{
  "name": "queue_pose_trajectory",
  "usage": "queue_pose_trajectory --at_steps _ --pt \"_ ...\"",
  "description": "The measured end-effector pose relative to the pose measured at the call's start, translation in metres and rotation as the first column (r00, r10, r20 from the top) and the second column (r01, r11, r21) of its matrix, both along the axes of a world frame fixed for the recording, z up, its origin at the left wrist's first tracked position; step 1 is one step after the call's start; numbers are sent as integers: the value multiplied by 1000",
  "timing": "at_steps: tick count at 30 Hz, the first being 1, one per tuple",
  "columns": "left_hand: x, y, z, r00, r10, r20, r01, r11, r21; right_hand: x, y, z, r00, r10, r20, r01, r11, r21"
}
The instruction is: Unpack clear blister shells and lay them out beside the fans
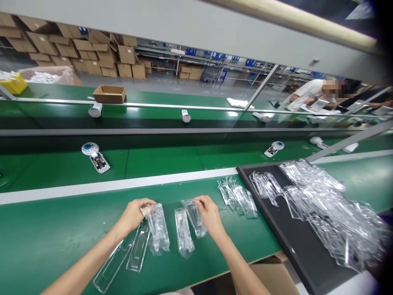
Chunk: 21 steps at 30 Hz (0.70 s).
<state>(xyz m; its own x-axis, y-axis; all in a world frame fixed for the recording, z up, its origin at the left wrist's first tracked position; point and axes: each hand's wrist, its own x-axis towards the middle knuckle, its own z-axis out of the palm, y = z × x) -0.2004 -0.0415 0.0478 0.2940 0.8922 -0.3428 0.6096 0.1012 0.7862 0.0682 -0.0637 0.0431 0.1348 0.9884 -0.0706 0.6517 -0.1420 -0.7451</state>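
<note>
— Left hand (138, 211)?
— Fingertips closed on the top end of a film-wrapped pack (159, 233), lower centre of the frame.
— Right hand (209, 212)?
— Pinching the upper corner of a slanted packet (196, 220). Likely fault: film slips or tears, since the grip takes only an edge.
— Between them?
— Upright-lying packet (184, 232), just beside the slanted one. Dragging either could skew its neighbour.
— Left of the wrapped pack?
— Two clear trays, the nearer one (138, 248) close to the left wrist, the outer one (113, 266) under the forearm. Sleeve or arm sweep could shift them; glossy plastic may scratch.
— Farther out?
— Loose clear pieces (238, 196) on the green counter (55, 229), right of centre; heaped pieces (325, 209) in the black tray (278, 229), lower right. Tangled edges: lifting one could pull others.
</note>
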Motion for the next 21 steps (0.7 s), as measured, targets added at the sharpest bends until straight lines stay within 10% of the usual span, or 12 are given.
queue_pose_trajectory --at_steps 8,17,21 --pt "-12 -5 16 973 182 140 -175 982 -65 -22 6 58 953 71 -293 -85 996 -34" --pt "-23 -38 116 998 17 -68 9 930 367 -62 5 83 916 249 -315 -219 967 127" --pt "-30 -49 137 996 23 -90 20 892 451 -76 6 89 894 244 -376 -208 969 134"
